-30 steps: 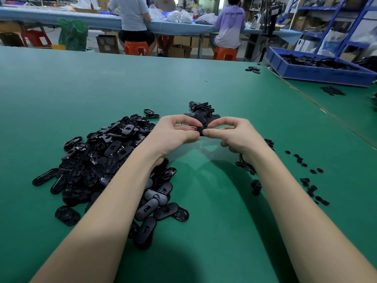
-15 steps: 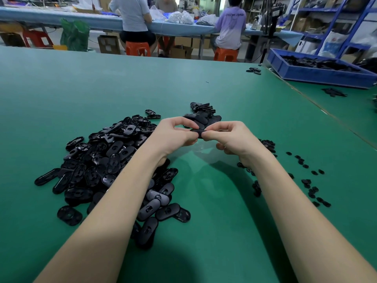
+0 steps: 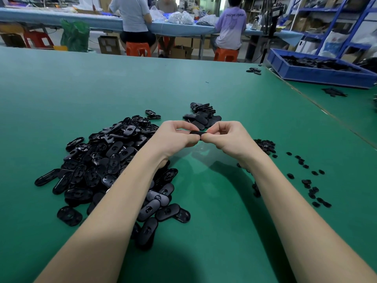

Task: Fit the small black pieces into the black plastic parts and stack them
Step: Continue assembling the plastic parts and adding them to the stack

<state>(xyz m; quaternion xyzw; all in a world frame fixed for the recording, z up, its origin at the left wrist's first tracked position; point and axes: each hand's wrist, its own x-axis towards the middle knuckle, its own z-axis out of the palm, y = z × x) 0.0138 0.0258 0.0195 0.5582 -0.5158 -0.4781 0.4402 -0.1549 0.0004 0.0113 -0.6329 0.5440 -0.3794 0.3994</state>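
So over the last second both hands, left hand (image 3: 175, 135) and right hand (image 3: 228, 137), barely moved, still pinching one black plastic part (image 3: 197, 132) above the counter (image 3: 204, 201), so the small piece probably isn't seated yet.

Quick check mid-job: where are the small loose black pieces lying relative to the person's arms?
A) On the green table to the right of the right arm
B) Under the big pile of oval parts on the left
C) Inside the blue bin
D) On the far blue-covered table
A: the small black pieces lie scattered on the green table just right of the right forearm, while both hands pinch one black plastic part between them.
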